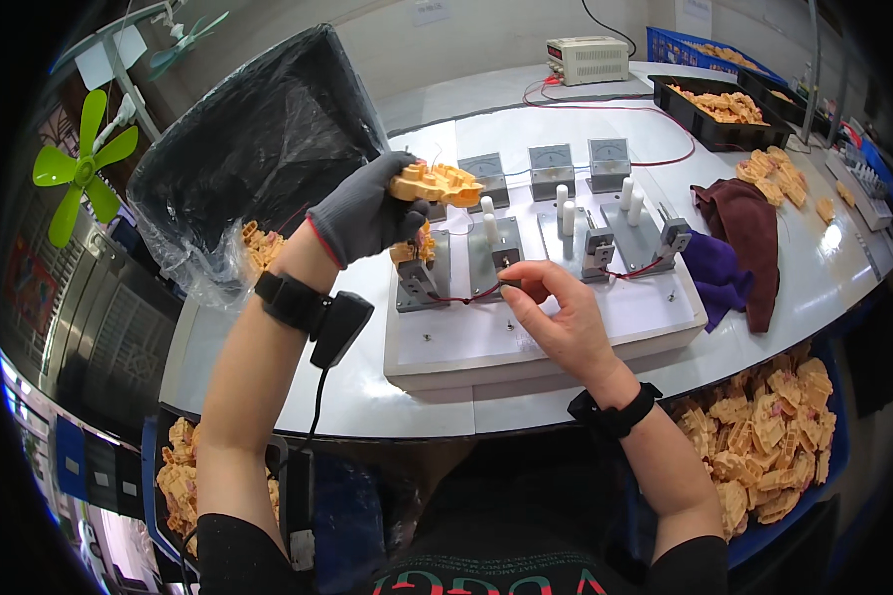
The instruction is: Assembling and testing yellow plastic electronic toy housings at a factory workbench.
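My left hand (367,210), in a dark grey glove, is closed on an orange-yellow plastic part (437,184), lifted above the left side of a white test board (556,342). Just below it, a second yellow part (425,241) sits at the leftmost metal fixture (414,285), partly hidden by the glove. My bare right hand (566,315) pinches thumb and forefinger together at the front of the neighbouring fixture (493,260); a small dark piece shows at the fingertips, its kind unclear. Red and black wires (466,299) run between these two fixtures.
Three analog meters (552,169) stand behind white posts (634,206). At left is a black-lined bin (258,129); a blue crate of yellow parts (764,436) sits lower right. Maroon cloth (749,248), a black tray (719,109) and a power supply (587,61) lie farther off.
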Tool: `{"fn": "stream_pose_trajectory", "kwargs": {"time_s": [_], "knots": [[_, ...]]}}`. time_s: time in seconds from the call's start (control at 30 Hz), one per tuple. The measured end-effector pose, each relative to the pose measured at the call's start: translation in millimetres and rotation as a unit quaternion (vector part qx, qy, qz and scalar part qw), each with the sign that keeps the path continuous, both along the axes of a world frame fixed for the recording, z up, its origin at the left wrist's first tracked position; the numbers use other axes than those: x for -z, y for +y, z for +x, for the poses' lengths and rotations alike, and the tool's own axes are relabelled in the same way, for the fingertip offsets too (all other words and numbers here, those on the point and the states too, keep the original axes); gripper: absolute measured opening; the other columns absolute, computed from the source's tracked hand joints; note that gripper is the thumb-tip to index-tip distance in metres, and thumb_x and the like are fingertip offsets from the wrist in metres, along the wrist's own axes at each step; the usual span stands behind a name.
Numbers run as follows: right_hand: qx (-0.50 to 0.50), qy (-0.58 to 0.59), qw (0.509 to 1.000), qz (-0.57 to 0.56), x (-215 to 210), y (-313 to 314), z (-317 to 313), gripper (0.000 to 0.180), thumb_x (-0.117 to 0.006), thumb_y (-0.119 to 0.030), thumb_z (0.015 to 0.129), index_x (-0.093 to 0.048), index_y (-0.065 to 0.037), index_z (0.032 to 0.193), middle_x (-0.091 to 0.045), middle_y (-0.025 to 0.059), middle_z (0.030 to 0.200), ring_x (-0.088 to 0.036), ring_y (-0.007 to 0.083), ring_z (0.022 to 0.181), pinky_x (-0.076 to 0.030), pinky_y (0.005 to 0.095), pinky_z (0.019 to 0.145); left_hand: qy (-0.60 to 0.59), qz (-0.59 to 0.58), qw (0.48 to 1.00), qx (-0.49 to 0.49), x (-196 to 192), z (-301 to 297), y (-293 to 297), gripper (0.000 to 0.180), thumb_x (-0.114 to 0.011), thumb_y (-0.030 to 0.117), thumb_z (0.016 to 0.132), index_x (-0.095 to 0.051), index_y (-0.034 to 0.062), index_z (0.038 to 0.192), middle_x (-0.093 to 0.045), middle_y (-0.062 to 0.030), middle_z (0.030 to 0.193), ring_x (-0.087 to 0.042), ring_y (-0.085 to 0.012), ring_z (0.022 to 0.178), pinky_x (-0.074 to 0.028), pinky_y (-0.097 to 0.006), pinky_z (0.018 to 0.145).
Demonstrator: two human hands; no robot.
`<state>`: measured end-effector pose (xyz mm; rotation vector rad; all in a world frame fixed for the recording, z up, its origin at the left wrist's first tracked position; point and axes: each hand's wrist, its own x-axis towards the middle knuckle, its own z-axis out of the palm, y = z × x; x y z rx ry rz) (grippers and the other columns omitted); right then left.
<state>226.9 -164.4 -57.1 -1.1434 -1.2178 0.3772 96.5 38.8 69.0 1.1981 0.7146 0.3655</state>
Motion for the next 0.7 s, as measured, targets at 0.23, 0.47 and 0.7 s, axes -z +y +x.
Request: {"fn": "stream_pose_trajectory", "kwargs": {"time_s": [0.23,0.47,0.7], "knots": [[0.016,-0.021,1.000,0.011,-1,-1,1,0.018,-0.066,-0.012,0.088,-0.065,-0.004,0.104,-0.058,0.0030,0.083,-0.056,0.0090,0.071,-0.048,0.0236,0.067,0.072,0.120,0.990,-0.011,0,38,-6,0.036,-0.058,0.035,0.091,-0.054,0.0060,0.112,-0.057,-0.0086,0.093,-0.058,-0.0136,0.069,-0.053,-0.024,0.062],[0.009,-0.016,1.000,0.008,-2,0,-2,0.018,-0.066,-0.013,0.088,-0.064,-0.004,0.104,-0.057,0.0027,0.083,-0.056,0.0086,0.071,-0.049,0.0229,0.067,0.117,0.348,0.930,0.013,25,39,5,0.049,-0.051,0.041,0.092,-0.048,0.0022,0.122,-0.062,-0.0129,0.092,-0.062,-0.0147,0.063,-0.053,-0.026,0.060],[0.012,-0.020,1.000,0.001,-1,-2,1,0.018,-0.066,-0.011,0.088,-0.064,-0.004,0.104,-0.057,0.0028,0.083,-0.056,0.0091,0.071,-0.048,0.0235,0.067,0.230,0.648,0.709,0.157,22,36,-34,0.055,-0.048,0.038,0.097,-0.044,-0.0009,0.135,-0.063,-0.0181,0.107,-0.064,-0.0199,0.078,-0.053,-0.031,0.070]]}}
